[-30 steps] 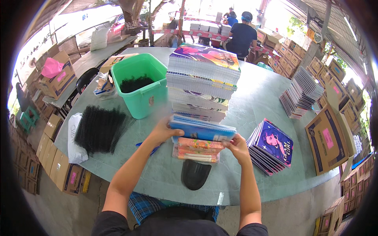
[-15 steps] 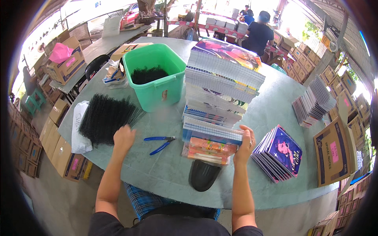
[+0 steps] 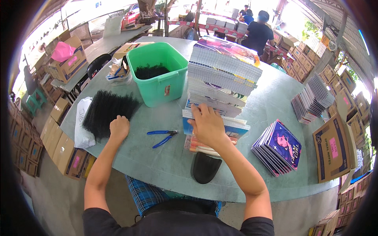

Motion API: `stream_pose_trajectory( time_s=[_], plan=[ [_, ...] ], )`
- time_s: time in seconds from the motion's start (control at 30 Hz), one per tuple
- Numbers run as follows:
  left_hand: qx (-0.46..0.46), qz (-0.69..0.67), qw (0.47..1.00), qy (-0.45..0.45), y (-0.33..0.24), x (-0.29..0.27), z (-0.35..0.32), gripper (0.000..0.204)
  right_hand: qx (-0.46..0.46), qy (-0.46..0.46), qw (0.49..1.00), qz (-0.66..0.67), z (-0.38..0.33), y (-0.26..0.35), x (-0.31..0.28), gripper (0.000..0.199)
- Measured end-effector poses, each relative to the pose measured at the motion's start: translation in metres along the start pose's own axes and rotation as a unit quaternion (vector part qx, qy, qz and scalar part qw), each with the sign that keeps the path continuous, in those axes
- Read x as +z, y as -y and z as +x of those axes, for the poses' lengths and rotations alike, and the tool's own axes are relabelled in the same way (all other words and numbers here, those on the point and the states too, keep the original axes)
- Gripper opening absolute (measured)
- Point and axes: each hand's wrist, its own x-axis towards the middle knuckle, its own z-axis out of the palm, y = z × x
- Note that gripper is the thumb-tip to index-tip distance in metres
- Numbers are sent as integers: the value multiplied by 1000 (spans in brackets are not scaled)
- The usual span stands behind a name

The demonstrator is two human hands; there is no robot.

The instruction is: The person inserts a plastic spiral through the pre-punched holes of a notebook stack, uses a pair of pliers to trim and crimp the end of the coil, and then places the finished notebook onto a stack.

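My left hand (image 3: 119,128) is closed at the near edge of a pile of black spiral binding coils (image 3: 107,112). Whatever its curled fingers may hold is hidden. Spread across the near face of a tall stack of unbound notebooks (image 3: 224,72), my right hand (image 3: 208,125) has its fingertips on the page edges. Under that palm, the blue-edged notebook sheets (image 3: 237,128) stick out to the right. Between my hands lie blue-handled cutting pliers (image 3: 162,137), jaws pointing right. Beyond them stands a green bucket (image 3: 162,90) with more black coils inside.
A black rounded object (image 3: 206,169) lies before the stack. To the right are a fanned pile of purple-covered spiral notebooks (image 3: 281,147), another notebook pile (image 3: 313,98) and an open carton (image 3: 332,151). A white plastic packet (image 3: 83,124) lies left of the coils. People sit far back.
My right hand has left the stack's right side and come leftward onto its near face. The left hand has shifted slightly left and away from me, against the coils.
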Motion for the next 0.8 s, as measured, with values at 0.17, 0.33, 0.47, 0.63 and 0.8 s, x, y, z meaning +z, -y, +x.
stream_pose_trajectory(
  time_s=[0.17, 0.33, 0.47, 0.63, 0.8],
  plan=[
    [-78, -43, 993, -71, -11, -66, -10, 25, -145, -127, 979, 63, -37, -6, 11, 41],
    [-35, -272, 936, -218, -7, -118, -20, 16, -234, -295, 926, -26, -44, 1, 0, 37],
    [-18, -723, 660, -204, -22, -149, -1, 22, -71, -150, 985, 40, -24, 12, 9, 14],
    [26, -782, 620, 56, -101, -153, 0, 21, 7, -179, 984, 23, 3, 9, 24, 16],
    [97, -610, 786, 17, -157, -122, -27, 18, 33, -123, 983, 132, 1, 6, 16, 15]
  ],
)
